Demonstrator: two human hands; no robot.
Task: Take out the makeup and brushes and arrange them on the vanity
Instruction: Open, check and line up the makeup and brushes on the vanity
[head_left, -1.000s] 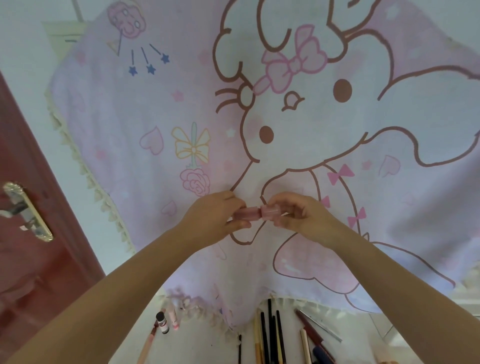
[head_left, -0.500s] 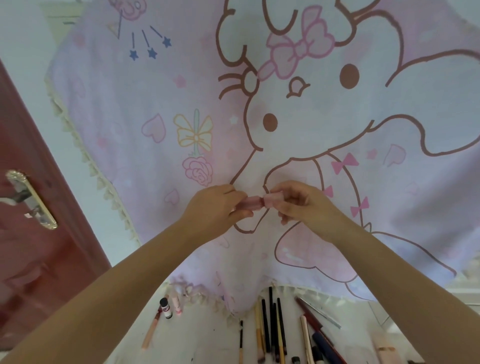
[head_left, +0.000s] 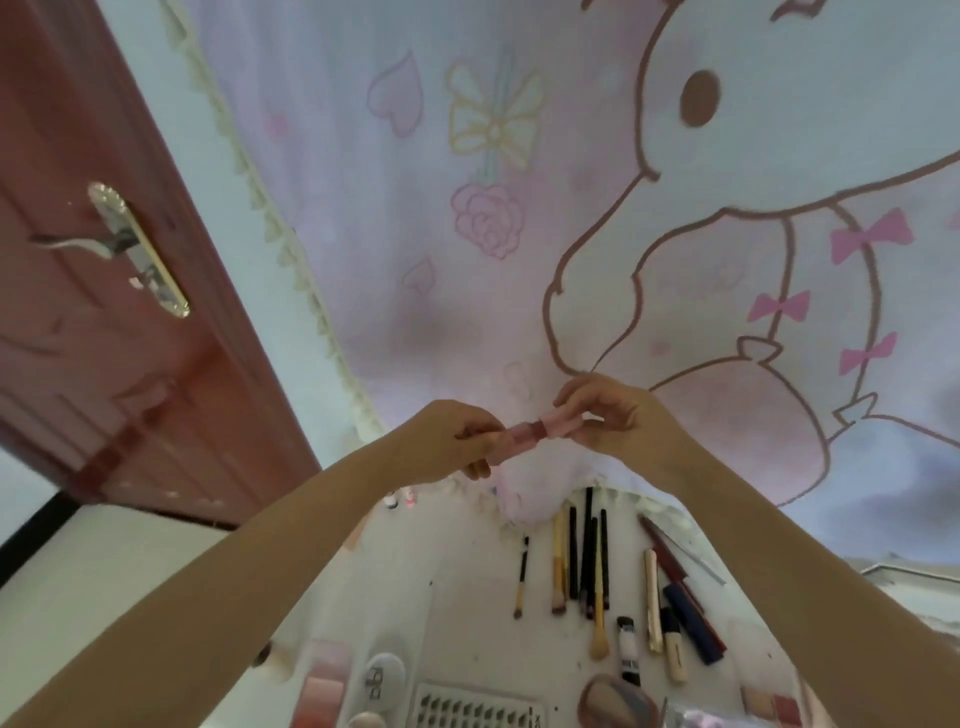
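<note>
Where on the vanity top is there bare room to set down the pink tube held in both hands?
Bare white vanity top lies left of the row of brushes, behind the white tray. It is crowded to the right, among the brushes and pens. The left hand and right hand hold the pink tube above.

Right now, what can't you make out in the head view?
- Pink tube: both ends covered by the left hand and right hand; capped or open, unclear.
- Nail tip tray: cut off by the bottom edge.
- Small bottles: too small and blurred, partly behind the left forearm.
</note>
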